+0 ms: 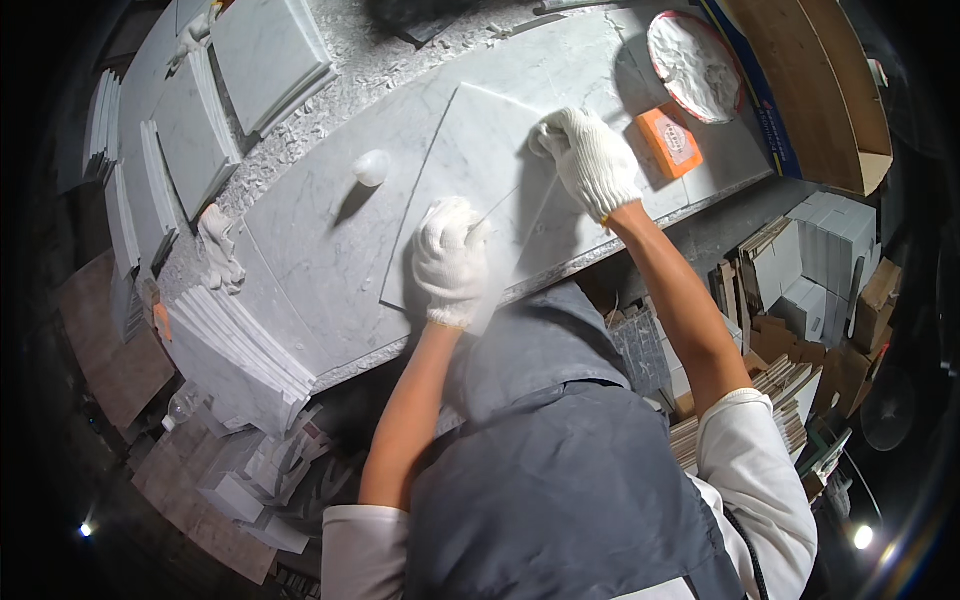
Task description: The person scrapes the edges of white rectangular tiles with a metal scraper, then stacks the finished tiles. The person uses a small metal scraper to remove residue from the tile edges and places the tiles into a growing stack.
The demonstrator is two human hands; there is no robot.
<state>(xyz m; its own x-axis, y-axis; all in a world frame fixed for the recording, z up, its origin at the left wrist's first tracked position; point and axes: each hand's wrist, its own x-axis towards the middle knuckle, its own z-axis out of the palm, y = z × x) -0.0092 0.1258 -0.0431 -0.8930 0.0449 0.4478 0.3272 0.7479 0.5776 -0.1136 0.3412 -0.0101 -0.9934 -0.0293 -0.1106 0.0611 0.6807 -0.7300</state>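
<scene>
A white-grey marble tile (490,135) lies flat on the worktop in front of me. Over its near part, a second pale marble piece (515,225) extends between my hands, and its outline merges with the tile below. White knitted gloves cover both hands. My left hand (450,258) has its fingers curled at the left edge of this piece. Farther right and higher up, my right hand (585,160) bends its fingers over the far side; its fingertips are partly hidden. Left of the tile sits a small rounded white translucent object (371,168).
An orange box (669,140) lies right of my right hand, beside a red-rimmed bowl of white paste (695,65). A long cardboard box (810,85) borders the right. Marble slabs (240,350) are stacked at left, near a crumpled glove (219,250). Stone chips (360,45) litter the far side.
</scene>
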